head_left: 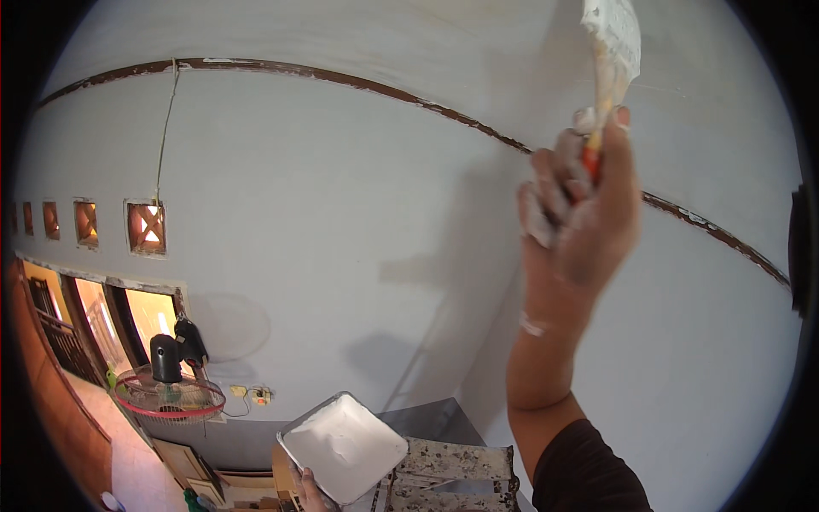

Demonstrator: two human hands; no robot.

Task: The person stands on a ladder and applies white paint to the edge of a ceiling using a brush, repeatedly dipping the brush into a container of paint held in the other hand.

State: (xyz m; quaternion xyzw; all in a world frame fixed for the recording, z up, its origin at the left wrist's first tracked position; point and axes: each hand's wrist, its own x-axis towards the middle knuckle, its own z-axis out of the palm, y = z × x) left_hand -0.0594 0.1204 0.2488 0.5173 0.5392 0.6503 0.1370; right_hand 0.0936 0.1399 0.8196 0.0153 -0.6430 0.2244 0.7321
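My right hand (584, 205) is raised high on the right, its fingers closed round the handle of a paintbrush (616, 38). The brush points up toward the ceiling, and its head is thickly coated in white. White smears cover several fingers and the wrist. Low in the middle, my left hand (311, 491) grips the lower left edge of a square, round-cornered tub (345, 445) with thick white paint or paste inside. Only a few of its fingers show; the rest is hidden below the tub and the picture's edge.
A paint-spattered plank or ladder top (452, 465) lies right of the tub. A wall fan (169, 392) with a red-rimmed guard hangs at left, near a wall socket (256, 394). Brown trim (367, 84) runs between wall and ceiling. A cord (165, 128) dangles from it.
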